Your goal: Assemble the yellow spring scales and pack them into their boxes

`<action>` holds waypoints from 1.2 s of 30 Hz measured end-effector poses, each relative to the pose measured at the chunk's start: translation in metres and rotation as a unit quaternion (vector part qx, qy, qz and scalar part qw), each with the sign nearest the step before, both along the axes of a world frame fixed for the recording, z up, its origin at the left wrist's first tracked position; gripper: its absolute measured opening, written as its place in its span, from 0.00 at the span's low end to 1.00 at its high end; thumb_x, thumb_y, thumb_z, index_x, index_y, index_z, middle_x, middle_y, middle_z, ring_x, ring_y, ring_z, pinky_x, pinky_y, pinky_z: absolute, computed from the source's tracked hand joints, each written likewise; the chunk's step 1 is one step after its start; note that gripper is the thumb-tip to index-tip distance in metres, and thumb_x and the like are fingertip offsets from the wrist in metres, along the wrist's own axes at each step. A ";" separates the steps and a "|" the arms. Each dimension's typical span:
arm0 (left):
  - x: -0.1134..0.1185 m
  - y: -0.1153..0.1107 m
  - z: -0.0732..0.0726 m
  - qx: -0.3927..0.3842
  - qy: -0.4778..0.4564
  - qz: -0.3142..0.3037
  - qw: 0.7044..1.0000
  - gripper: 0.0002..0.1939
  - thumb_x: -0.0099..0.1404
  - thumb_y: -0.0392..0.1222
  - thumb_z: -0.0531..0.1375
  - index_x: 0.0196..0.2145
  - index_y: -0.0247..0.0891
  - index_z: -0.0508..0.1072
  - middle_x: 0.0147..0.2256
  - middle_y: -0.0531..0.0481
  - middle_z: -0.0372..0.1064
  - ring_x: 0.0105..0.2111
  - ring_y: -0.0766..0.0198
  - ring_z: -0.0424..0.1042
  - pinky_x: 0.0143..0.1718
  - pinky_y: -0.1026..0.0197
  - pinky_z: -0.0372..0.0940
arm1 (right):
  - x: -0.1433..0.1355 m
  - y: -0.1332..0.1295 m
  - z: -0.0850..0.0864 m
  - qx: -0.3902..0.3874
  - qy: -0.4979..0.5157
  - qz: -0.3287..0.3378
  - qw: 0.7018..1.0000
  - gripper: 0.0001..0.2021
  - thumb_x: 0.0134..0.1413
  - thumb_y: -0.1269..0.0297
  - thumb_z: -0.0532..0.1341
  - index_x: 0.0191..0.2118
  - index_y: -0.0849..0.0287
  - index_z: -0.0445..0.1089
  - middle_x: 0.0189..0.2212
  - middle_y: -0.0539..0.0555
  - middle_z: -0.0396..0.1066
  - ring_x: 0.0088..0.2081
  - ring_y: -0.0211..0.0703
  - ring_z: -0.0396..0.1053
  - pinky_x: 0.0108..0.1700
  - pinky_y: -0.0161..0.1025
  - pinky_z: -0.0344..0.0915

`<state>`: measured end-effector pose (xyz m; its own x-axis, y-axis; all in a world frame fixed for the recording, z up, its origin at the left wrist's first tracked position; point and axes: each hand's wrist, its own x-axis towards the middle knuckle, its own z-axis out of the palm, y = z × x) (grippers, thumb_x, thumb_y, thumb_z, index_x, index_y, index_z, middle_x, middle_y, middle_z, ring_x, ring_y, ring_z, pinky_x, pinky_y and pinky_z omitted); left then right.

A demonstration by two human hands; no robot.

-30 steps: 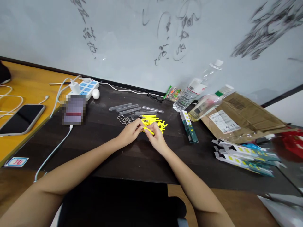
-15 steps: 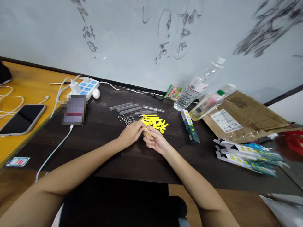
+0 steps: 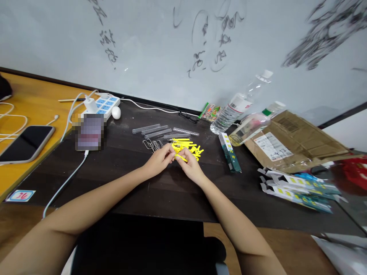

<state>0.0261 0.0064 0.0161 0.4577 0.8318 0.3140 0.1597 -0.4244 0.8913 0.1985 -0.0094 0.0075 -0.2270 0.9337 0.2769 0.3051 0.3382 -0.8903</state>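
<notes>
Just in front of a pile of yellow plastic parts (image 3: 186, 144), my two hands meet at the middle of the dark desk. My left hand (image 3: 159, 159) is closed, its thumb and fingers pinched at one end of a slim yellow plastic piece (image 3: 181, 157). The other end sits between the thumb and fingers of my right hand (image 3: 191, 166). The piece's exact kind is too small to make out. Bent metal wire pieces (image 3: 153, 145) lie beyond my left hand. Behind them rest several clear plastic strips (image 3: 156, 133).
To the right stand a water bottle (image 3: 231, 112) and a tilted bottle (image 3: 255, 124) near a brown parcel (image 3: 298, 141). A green-white box (image 3: 230, 152) and several opened boxes (image 3: 298, 191) lie on the desk. At left are a power strip (image 3: 106, 105), a charging phone (image 3: 89, 131) and another phone (image 3: 27, 144).
My right hand has turned, its curled fingers shifting so the thumb side faces up. More of the yellow piece now shows between the hands. The desk items look unchanged.
</notes>
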 end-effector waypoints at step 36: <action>0.007 0.002 0.001 -0.319 -0.207 -0.085 0.921 0.14 0.63 0.50 0.58 0.30 0.36 0.61 0.24 0.54 0.68 0.13 0.77 0.57 0.11 0.73 0.50 | 0.017 0.009 0.010 0.125 -0.005 -0.088 0.988 0.08 0.59 0.63 0.56 0.41 0.55 0.70 0.42 0.54 0.64 0.34 0.38 0.67 0.29 0.36 0.69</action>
